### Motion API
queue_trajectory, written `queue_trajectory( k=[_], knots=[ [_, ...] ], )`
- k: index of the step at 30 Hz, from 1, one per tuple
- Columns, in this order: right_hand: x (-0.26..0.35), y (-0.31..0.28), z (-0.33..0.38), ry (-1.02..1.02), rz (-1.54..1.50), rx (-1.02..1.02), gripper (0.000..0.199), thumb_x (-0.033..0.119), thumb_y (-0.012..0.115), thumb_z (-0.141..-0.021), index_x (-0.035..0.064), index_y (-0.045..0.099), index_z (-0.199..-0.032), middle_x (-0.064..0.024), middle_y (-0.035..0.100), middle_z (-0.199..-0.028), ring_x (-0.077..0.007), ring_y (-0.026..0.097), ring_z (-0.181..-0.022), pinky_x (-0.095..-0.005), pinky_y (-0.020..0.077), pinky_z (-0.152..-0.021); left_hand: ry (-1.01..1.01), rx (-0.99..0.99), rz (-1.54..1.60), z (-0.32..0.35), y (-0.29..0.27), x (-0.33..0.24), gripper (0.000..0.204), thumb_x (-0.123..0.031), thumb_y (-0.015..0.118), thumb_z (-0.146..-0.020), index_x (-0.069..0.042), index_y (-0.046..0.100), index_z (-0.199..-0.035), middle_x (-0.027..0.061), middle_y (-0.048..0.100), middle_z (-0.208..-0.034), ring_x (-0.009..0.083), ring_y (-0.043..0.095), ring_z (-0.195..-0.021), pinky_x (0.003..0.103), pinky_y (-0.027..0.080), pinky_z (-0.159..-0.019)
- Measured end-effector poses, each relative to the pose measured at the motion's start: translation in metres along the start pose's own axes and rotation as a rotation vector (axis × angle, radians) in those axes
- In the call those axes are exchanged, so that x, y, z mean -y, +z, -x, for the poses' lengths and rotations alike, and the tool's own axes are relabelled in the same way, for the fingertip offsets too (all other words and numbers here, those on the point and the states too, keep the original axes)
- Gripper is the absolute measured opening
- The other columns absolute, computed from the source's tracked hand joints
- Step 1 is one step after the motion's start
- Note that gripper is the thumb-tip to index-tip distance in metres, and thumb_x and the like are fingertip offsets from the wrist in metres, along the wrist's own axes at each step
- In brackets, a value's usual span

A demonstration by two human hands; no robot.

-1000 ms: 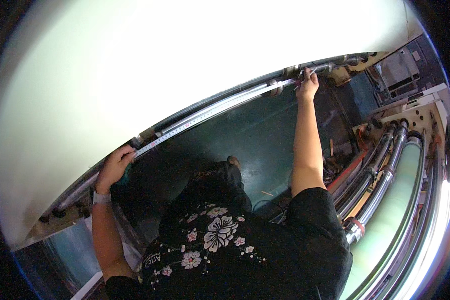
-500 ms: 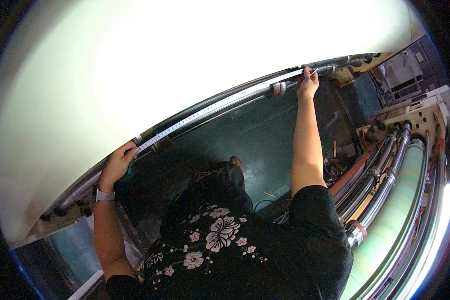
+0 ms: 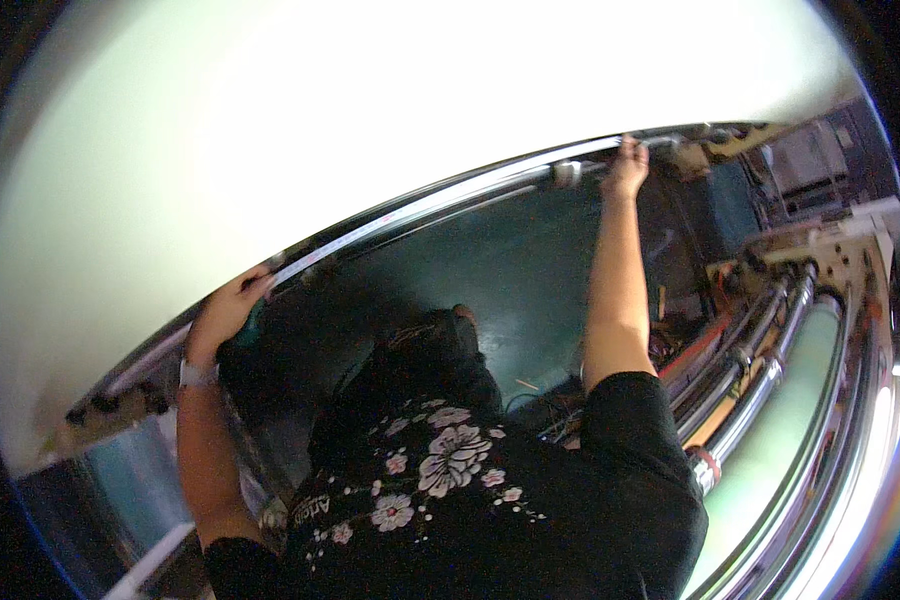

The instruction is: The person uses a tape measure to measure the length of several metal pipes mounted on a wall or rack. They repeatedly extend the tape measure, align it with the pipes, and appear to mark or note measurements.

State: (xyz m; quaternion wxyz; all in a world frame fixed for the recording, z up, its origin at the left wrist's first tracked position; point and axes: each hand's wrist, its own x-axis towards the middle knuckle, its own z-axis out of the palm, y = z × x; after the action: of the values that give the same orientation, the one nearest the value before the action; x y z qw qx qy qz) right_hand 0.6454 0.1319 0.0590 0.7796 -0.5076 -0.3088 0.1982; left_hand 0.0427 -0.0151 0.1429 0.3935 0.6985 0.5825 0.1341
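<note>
A white tape measure (image 3: 390, 217) is drawn out straight between my hands, along the dark edge under a bright white sheet (image 3: 350, 100). At its lower left end my left hand (image 3: 226, 314) is closed on the tape, and a green piece, perhaps the tape's case, shows beneath the palm. At the far right end, my right hand (image 3: 627, 170) pinches the blade between thumb and fingers. Beneath the tape runs a metal bar (image 3: 490, 187) with a collar (image 3: 567, 173) near my right hand. Blur hides the fingertips' detail.
On the right lie several metal rollers and a pale green roller (image 3: 770, 450) in a beige end frame (image 3: 850, 255). Red and orange strips and cables sit beside them. A dark green floor (image 3: 510, 270) lies below me. Another beige bracket (image 3: 55, 440) is at lower left.
The view has shifted a little, and the picture is more blurred. Both hands keep hold of the tape measure, which stays stretched along the edge.
</note>
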Motion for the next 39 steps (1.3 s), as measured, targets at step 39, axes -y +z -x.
queue_trajectory(
  k=[39],
  knots=[
    [0.022, -0.001, 0.011, 0.074, 0.082, 0.091, 0.026, 0.024, 0.058, -0.078, 0.0082, 0.05, -0.097, -0.0043, 0.056, -0.09, -0.0183, 0.052, -0.078, -0.0284, 0.042, -0.06, 0.233, 0.145, 0.008, -0.022, -0.017, 0.03, 0.024, -0.021, 0.051, -0.08, 0.0, 0.058, -0.071, 0.004, 0.057, -0.062, 0.0101, 0.052, -0.059, 0.025, 0.041, -0.058]
  ],
)
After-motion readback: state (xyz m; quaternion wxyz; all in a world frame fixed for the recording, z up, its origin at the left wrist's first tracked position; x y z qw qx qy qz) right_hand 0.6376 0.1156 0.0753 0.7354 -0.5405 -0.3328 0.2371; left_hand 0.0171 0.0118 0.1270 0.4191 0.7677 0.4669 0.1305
